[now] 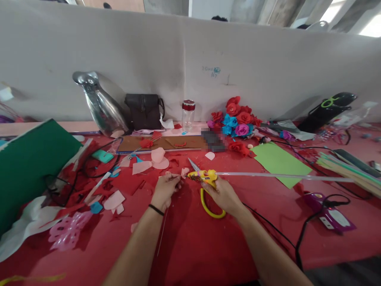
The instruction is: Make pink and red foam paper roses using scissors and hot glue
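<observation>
Just left of the gun (210,176), I saw the pink paper (185,172), nearer my left hand (165,190), which pinched the wire (162,234), its long axis slanting back; my right hand (224,194) gripped the gun, aimed leftward.

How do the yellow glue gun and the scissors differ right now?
The glue gun is held in the right hand, while the scissors lie on the table, partly hidden by it. The glue gun has a long translucent stick at its back; the scissors have a pointed metal end. Both have yellow parts.
</observation>
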Tool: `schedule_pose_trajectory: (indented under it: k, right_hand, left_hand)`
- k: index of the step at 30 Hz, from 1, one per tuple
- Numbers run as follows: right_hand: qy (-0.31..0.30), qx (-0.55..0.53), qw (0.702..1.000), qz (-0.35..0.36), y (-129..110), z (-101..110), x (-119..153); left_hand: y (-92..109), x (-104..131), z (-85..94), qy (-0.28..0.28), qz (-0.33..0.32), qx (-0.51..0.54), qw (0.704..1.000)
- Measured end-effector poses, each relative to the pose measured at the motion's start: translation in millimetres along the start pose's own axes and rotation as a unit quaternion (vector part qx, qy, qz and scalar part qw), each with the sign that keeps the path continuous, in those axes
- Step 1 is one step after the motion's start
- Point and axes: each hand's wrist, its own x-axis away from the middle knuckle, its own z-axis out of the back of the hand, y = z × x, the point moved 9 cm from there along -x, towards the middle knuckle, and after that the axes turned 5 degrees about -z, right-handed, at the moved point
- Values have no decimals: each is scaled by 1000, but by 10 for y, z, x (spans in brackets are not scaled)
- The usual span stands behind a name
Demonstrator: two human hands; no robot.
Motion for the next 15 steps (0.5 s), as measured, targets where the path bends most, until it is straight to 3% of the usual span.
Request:
schedule_pose_trajectory:
  k: [9, 15]
  right_hand:
    - [-12, 84, 996, -17, -62, -40, -5]
    - [-11, 74, 997, -20, -61, -4, 7]
  left_hand:
    - [22, 9, -13, -5, -8, 2, 1000]
    - [28, 21, -2, 4, -6, -3, 1000]
